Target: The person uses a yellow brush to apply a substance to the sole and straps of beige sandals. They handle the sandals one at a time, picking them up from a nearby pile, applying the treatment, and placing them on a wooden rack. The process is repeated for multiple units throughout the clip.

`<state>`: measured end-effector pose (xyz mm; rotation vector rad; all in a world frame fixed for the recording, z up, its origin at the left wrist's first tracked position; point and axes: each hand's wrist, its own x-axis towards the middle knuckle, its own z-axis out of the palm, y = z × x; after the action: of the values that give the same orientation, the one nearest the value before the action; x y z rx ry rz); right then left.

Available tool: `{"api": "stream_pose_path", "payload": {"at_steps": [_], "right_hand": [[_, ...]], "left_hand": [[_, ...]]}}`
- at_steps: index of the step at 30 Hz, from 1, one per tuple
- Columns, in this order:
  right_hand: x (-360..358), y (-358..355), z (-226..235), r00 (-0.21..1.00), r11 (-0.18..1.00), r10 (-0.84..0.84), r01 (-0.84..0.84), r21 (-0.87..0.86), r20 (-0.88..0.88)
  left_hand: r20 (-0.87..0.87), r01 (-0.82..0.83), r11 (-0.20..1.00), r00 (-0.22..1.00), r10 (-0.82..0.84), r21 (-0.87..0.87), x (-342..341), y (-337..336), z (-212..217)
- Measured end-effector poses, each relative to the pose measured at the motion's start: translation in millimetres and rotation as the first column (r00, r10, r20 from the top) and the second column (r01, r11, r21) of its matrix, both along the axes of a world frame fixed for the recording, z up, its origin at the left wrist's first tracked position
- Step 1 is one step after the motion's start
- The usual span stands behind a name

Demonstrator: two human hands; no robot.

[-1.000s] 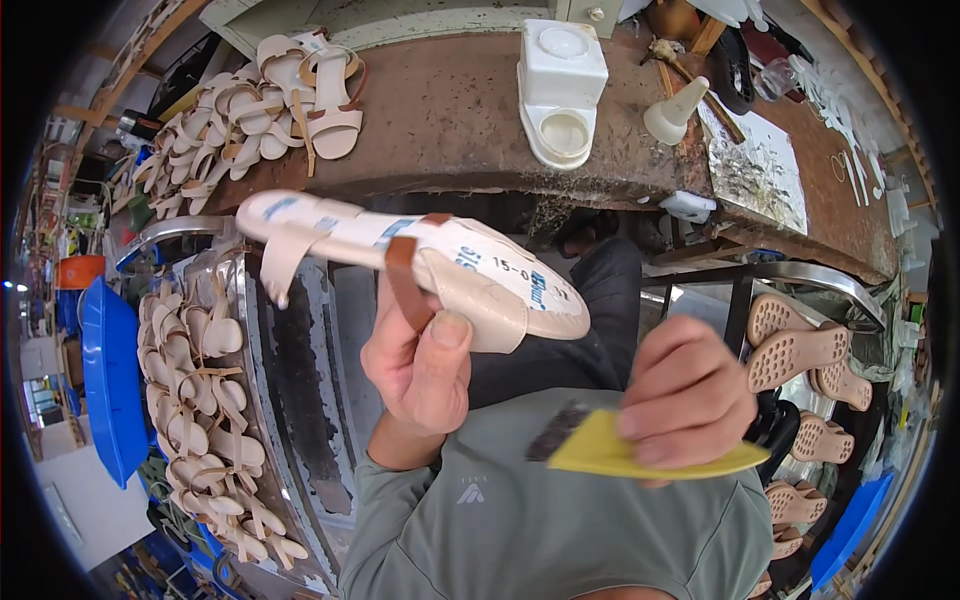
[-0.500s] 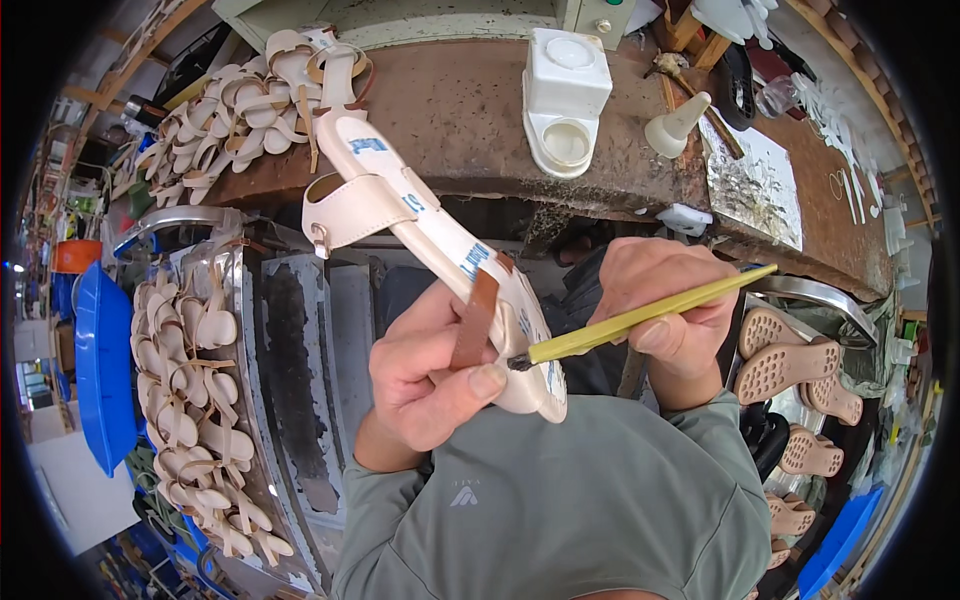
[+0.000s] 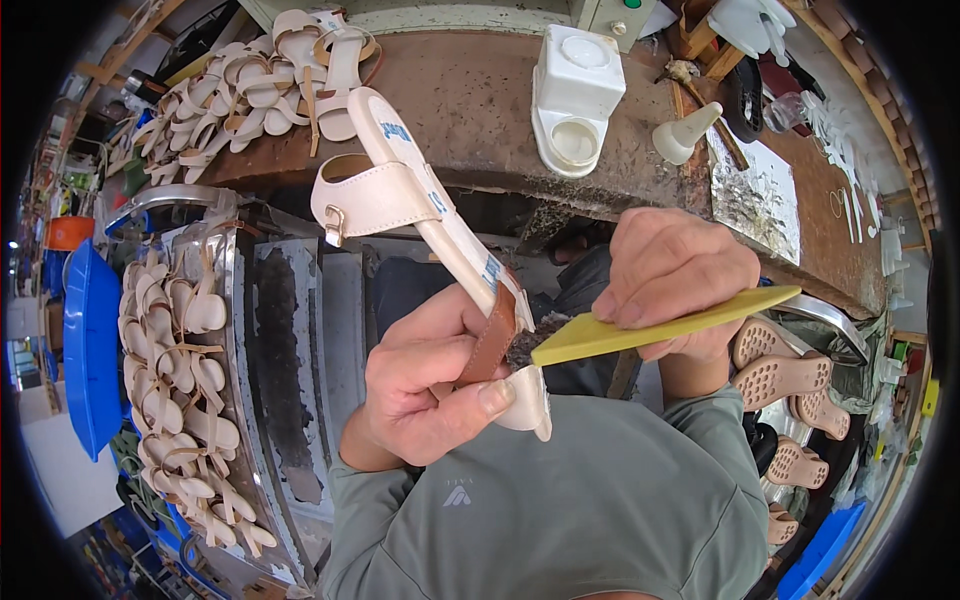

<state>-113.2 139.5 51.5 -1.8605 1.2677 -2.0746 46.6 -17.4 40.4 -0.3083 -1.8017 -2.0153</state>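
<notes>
My left hand point(image 3: 430, 375) is closed round the near part of a cream sandal upper point(image 3: 455, 235), with its brown strap point(image 3: 491, 340) beside the fingers. The sandal slants up and away to the left, its buckled cream strap point(image 3: 370, 205) sticking out at the side. In my right hand point(image 3: 680, 280) is a flat yellow-handled brush point(image 3: 660, 325), pinched between thumb and fingers. Its dark bristles point(image 3: 528, 345) lie against the sandal beside the brown strap. The brush handle hides part of the sandal's near end.
A white two-part pot point(image 3: 575, 100) and a pale funnel-shaped nozzle point(image 3: 687, 133) stand on the brown bench point(image 3: 450, 100). Cream sandal uppers are heaped at the bench's left point(image 3: 250, 95) and on a left-hand rack point(image 3: 180, 400). Tan soles point(image 3: 785, 375) sit at the right.
The brush has turned so its broad yellow face shows, and its bristles have shifted up toward the brown strap. The sandal has tilted slightly more upright.
</notes>
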Motion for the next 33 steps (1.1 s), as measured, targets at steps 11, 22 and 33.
{"api": "stream_pose_path", "payload": {"at_steps": [11, 22, 33], "right_hand": [[14, -7, 5, 0.884, 0.985, -0.15, 0.093, 0.148, 0.443], [25, -5, -18, 0.996, 0.999, 0.027, -0.023, -0.045, 0.09], [25, -40, -25, 0.928, 0.941, -0.336, 0.337, 0.023, 0.161]], "left_hand": [[-0.037, -0.054, 0.989, 0.998, 0.06, 0.138, -1, -3, -11], [0.059, -0.101, 0.942, 0.994, 0.087, 0.319, -4, -7, -11], [-0.019, 0.083, 0.772, 0.996, -0.091, 0.63, -2, -15, -39]]}}
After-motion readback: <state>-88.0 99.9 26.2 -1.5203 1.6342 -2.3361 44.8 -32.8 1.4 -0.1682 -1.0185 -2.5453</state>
